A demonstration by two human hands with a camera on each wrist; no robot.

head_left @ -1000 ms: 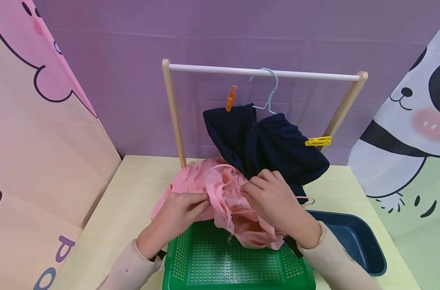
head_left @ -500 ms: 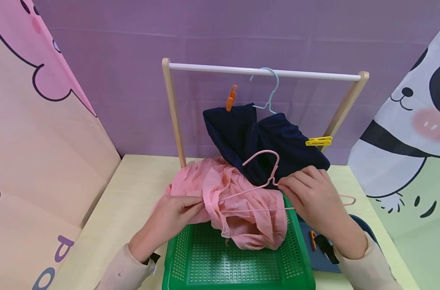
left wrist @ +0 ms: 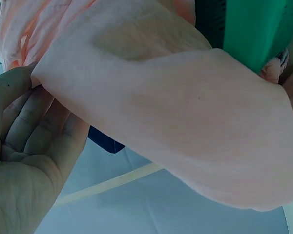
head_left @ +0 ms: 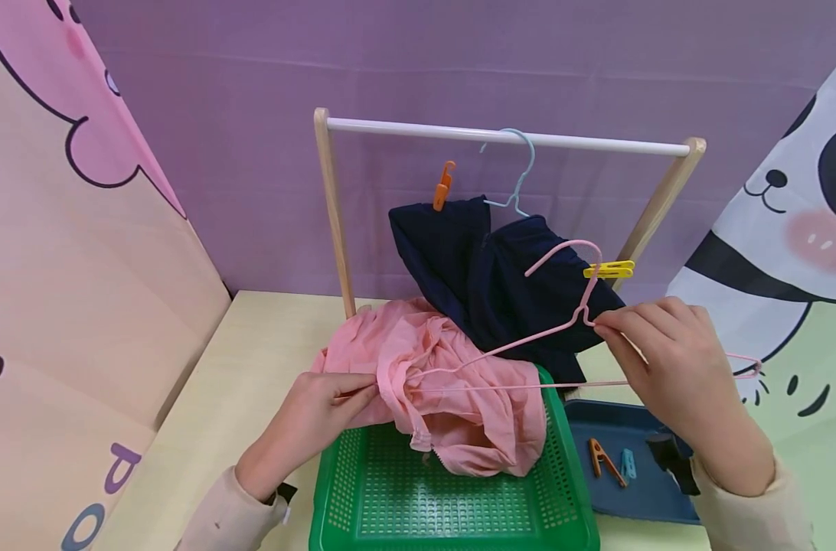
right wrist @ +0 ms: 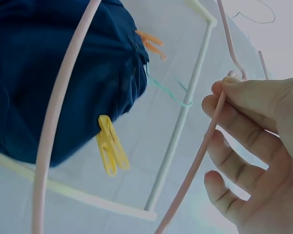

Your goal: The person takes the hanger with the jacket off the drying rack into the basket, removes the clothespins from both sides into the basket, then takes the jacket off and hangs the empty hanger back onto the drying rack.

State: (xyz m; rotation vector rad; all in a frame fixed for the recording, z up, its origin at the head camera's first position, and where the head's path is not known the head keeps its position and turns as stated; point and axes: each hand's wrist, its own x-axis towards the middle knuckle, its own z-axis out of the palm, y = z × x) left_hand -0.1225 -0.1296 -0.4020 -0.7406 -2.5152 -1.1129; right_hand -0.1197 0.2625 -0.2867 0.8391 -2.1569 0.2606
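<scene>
My left hand (head_left: 304, 421) pinches an edge of a pink garment (head_left: 487, 436) between thumb and fingers; in the left wrist view its cloth (left wrist: 151, 112) fills most of the picture. The garment, which has a zip edge, lies bunched over the back of a green basket. Out to the right, my right hand (head_left: 687, 375) pinches a pink hanger (head_left: 528, 339) just beside its neck. The hanger's hook points up, and its left end disappears into the garment's opening. In the right wrist view, the hanger bar (right wrist: 61, 97) crosses in front of navy cloth.
Behind stands a rack with a white rail (head_left: 425, 132). Navy clothing (head_left: 473, 268) hangs there on a light blue hanger (head_left: 521, 180), with orange (head_left: 442, 187) and yellow pegs (head_left: 609, 269). The green basket (head_left: 324, 490) is in front; a blue tray (head_left: 645, 497) holds pegs (head_left: 604, 463).
My right hand has gone from the pink garment to the hanger's neck and moved right with it, drawing much of the hanger out into sight. My left hand, still on the cloth, has shifted slightly left.
</scene>
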